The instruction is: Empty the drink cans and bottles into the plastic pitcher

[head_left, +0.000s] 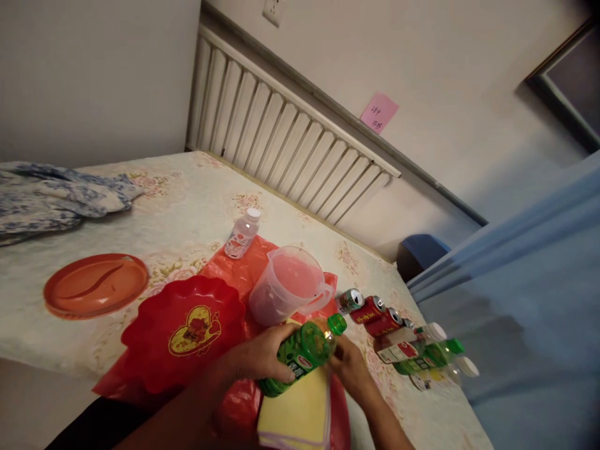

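Note:
A green plastic drink bottle (309, 350) with a green cap (337, 323) is tilted in my hands, its cap toward the upper right. My left hand (262, 356) is wrapped round its body. Close to the neck, my right hand (349, 365) has its fingers curled against the bottle, partly hidden behind it. Under the bottle lies a folded yellow cloth (293, 409). Just beyond it stands a translucent measuring jug (276, 294) with a handle. To the left is a red scalloped plate (150, 337) with a gold heart print.
A clear white-capped bottle (242, 234) stands behind the jug on red plastic (225, 259). Several cans (368, 309) and bottles (422, 353) line the right side. An orange oval lid (96, 284) and bunched patterned fabric (60, 197) are at left. A radiator (281, 122) runs behind the table.

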The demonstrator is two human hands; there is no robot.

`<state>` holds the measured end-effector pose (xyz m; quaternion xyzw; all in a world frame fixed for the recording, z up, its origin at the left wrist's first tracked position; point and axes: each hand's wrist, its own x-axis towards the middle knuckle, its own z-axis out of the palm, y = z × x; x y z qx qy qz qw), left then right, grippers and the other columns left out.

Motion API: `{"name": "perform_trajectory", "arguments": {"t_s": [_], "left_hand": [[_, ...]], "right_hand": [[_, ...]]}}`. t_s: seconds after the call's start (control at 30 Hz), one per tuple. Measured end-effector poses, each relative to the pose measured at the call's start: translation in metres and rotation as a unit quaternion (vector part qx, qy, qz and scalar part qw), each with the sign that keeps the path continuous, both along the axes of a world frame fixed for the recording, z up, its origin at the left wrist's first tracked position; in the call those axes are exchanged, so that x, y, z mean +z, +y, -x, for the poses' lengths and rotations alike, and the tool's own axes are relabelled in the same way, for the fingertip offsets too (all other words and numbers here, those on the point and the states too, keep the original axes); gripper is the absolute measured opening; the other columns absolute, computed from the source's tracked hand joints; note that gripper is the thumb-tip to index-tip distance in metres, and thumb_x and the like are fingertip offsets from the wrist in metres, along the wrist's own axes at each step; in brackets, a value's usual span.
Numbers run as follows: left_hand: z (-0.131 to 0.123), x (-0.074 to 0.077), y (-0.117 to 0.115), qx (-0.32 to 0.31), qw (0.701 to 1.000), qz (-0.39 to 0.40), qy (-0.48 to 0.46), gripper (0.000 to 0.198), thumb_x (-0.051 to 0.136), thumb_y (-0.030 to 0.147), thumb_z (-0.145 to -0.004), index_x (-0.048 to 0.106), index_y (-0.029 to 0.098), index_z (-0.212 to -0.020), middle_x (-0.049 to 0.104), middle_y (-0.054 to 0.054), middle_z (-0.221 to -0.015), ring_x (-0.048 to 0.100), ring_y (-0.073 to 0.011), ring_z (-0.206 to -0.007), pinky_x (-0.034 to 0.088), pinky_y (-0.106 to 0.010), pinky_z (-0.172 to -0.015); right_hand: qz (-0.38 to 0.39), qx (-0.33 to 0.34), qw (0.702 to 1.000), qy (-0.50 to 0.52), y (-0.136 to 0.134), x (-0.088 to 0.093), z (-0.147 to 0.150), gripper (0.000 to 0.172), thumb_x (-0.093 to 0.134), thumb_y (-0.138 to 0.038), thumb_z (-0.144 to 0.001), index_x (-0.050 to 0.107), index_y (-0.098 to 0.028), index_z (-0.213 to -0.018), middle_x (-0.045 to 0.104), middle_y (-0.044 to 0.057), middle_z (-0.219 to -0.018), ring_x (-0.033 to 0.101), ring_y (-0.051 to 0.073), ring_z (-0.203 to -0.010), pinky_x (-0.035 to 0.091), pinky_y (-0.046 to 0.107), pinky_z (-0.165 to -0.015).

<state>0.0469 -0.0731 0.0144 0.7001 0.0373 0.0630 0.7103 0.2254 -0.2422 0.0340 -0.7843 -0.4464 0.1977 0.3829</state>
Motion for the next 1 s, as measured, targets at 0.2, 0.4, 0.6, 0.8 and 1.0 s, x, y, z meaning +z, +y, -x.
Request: {"name": "perform_trajectory", "arguments": {"t_s": [0.2,0.4,0.6,0.8,1.0], "left_hand": [[-0.002,-0.002,-0.001,-0.011,1.0,0.013,0.006,0.07,0.07,0.017,-0.056,0.055,0.023,-0.124,0.065,-0.001,-0.11,0.06,-0.022,-0.1,0.05,-0.027,-0.079],[-0.003,-0.002,-0.002,-0.036,0.999,0.012,-0.003,0.07,0.069,0.019,-0.058,0.054,0.022,-0.126,0.065,-0.001,-0.111,0.061,-0.0221,-0.098,0.051,-0.028,-0.08],[-0.002,-0.001,-0.002,-0.026,0.999,-0.027,-0.004,0.072,0.07,0.016,-0.057,0.055,0.027,-0.127,0.066,0.001,-0.112,0.062,-0.0216,-0.097,0.051,-0.028,-0.08],[-0.002,0.001,-0.005,-0.016,0.999,-0.028,0.017,0.065,0.07,0.019,-0.058,0.058,0.024,-0.122,0.069,0.001,-0.102,0.064,-0.0206,-0.09,0.051,-0.026,-0.073],[-0.003,0.003,-0.007,-0.018,0.999,-0.027,0.02,0.064,0.069,0.019,-0.058,0.059,0.024,-0.12,0.069,0.001,-0.103,0.064,-0.0201,-0.091,0.05,-0.025,-0.073]], "right_hand": [[-0.071,-0.005,0.989,0.131,0.001,0.086,-0.014,0.031,0.078,-0.035,-0.07,0.069,-0.024,-0.097,0.06,-0.002,-0.071,0.053,0.015,-0.063,0.045,0.027,-0.06],[-0.028,0.135,0.99,0.029,0.009,0.131,0.002,0.021,0.076,-0.036,-0.076,0.074,-0.027,-0.095,0.063,0.004,-0.096,0.057,0.02,-0.087,0.046,0.031,-0.076],[0.004,0.183,0.982,-0.045,0.013,0.137,0.003,0.022,0.07,-0.043,-0.083,0.073,-0.027,-0.098,0.063,0.004,-0.094,0.057,0.021,-0.088,0.044,0.033,-0.079],[0.011,0.175,0.984,-0.042,0.014,0.131,-0.002,0.027,0.07,-0.047,-0.082,0.073,-0.026,-0.098,0.063,0.004,-0.092,0.057,0.019,-0.083,0.044,0.031,-0.072],[0.066,0.157,0.981,-0.09,0.014,0.132,0.003,0.034,0.062,-0.054,-0.085,0.07,-0.021,-0.09,0.061,0.003,-0.079,0.052,0.017,-0.069,0.04,0.028,-0.06]]}}
